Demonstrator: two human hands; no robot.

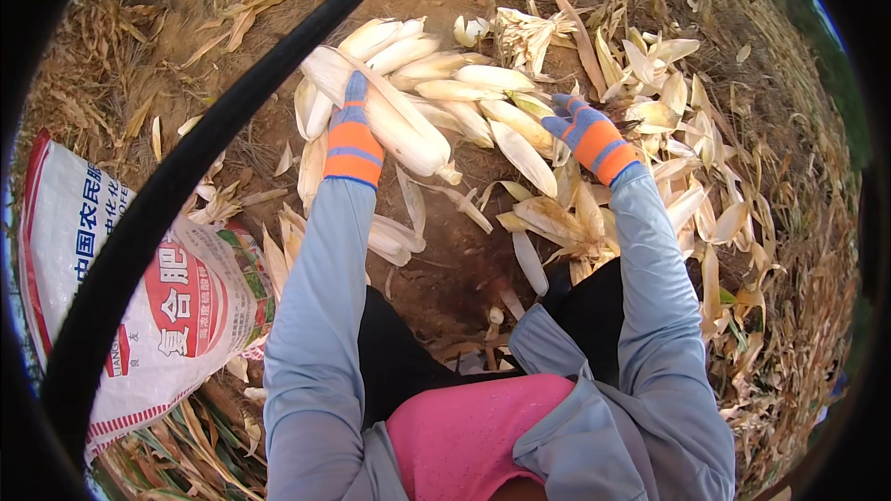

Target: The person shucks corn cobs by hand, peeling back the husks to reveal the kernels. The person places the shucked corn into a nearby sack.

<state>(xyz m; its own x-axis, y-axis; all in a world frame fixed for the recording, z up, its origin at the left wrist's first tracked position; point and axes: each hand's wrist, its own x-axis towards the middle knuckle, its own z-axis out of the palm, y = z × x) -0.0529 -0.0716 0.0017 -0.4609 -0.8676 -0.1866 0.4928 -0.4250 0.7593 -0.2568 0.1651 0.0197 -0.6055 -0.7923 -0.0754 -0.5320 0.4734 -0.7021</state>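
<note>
My left hand (353, 144), in an orange and blue striped glove, is closed on a large ear of corn (401, 122) wrapped in pale husk. The thumb lies over the ear; the other fingers are hidden behind it. Several more ears in their husks (443, 68) lie heaped on the ground just beyond. At the right end of this heap, my right hand (594, 141) wears a matching glove. Its fingers are spread toward the ears, and nothing shows in its grasp. Whether the fingertips touch an ear I cannot tell.
A white and red woven plastic sack (153, 301) lies on the left. Loose dry husks (673, 111) cover the ground on the right. A thick black cable or strap (218, 125) crosses the left of the view. Bare brown soil (436, 264) shows between my knees.
</note>
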